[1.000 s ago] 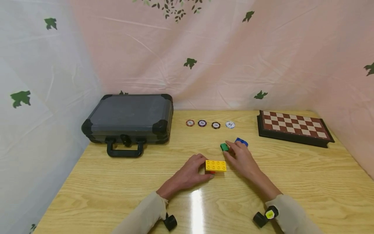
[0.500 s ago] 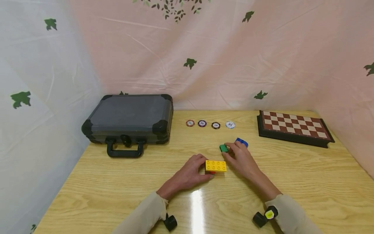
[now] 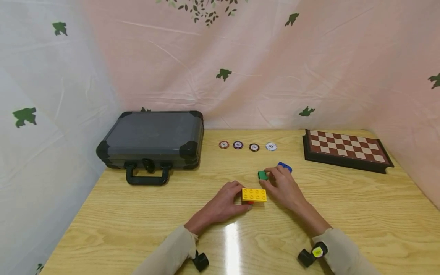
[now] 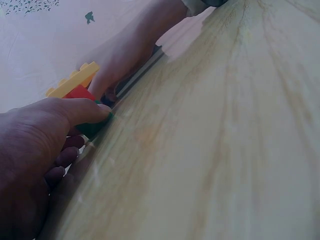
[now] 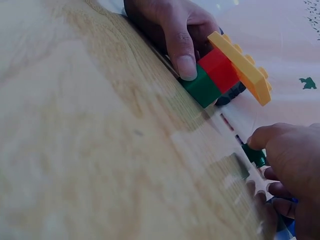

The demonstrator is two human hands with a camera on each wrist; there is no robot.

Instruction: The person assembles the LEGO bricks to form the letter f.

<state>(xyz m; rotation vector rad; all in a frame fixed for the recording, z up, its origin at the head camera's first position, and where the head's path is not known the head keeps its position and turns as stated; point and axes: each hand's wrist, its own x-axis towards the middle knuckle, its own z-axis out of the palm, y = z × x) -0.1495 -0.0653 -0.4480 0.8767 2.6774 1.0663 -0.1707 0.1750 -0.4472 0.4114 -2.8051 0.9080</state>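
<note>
Leaf-printed sheets (image 3: 309, 68) enclose wooden table (image 3: 137, 214).

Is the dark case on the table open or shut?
Shut: the dark case lies flat with its lid down on the base, handle toward the person.

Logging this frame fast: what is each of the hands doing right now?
Left hand: holds the brick stack, thumb on its green bottom brick.
Right hand: fingertips pinch the loose green brick.
</note>
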